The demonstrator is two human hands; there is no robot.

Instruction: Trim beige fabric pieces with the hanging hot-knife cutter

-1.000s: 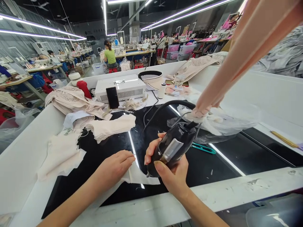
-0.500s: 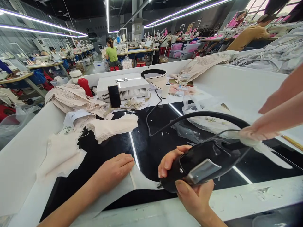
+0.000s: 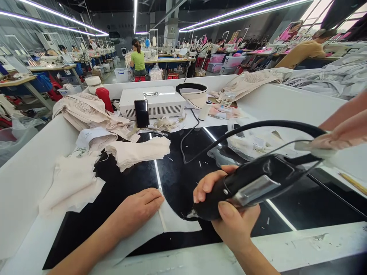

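Note:
My left hand lies flat, fingers together, on a pale piece of cloth with a narrow raised strip across it. Wrapped in my right hand is a black corded hand-held tool with a bright metal plate on its side. Its small metal tip points left and meets the curved upper edge of the cloth; exact contact is hard to see. A thick black cord arches from the tool's rear. A blurred pinkish shape reaches in at the right by the cord; I cannot tell whether it is an arm or fabric.
Cream cloth pieces lie stacked left on the glossy black work surface. Behind are a white vented box, a phone, a round bin and a thread spool. Plastic bags lie to the right.
The tool's tip has shifted slightly up and left along the cloth's curved edge, exposing the cloth's right corner. The tool's rear has risen. My left hand stays on the cloth.

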